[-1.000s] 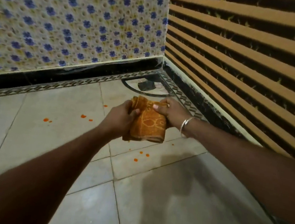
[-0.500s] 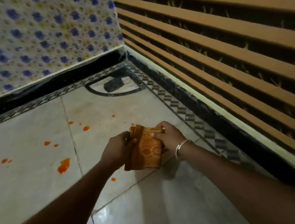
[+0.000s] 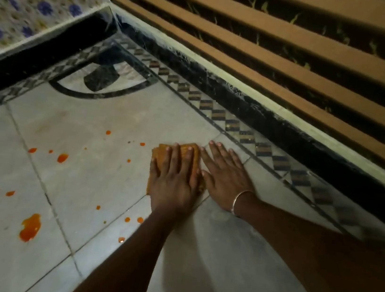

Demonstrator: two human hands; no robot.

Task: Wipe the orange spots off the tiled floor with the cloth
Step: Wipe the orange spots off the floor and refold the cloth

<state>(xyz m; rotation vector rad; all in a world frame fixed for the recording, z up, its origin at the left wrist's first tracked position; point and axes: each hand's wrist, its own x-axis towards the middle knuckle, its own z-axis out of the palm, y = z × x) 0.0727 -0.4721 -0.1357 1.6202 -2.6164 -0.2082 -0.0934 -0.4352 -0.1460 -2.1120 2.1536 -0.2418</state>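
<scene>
Flat and spread, the left hand (image 3: 173, 184) presses the folded orange cloth (image 3: 187, 151) against the floor (image 3: 232, 262); it grips nothing, palm down with fingers splayed over the fabric. Just beside it, the right hand (image 3: 225, 176) lies open on bare tile, its fingertips touching the cloth's right edge, a thin bangle (image 3: 238, 201) on the wrist. Only the cloth's far end and left side show past the left hand. Orange spots (image 3: 62, 157) dot the tiles to the left of the cloth, the nearest small ones just beyond its far left corner, and a few lie near the left forearm. One big blotch (image 3: 30, 227) sits well apart at lower left. A patterned border strip (image 3: 238, 130) runs along the slatted wall (image 3: 297, 61) to the right.
</scene>
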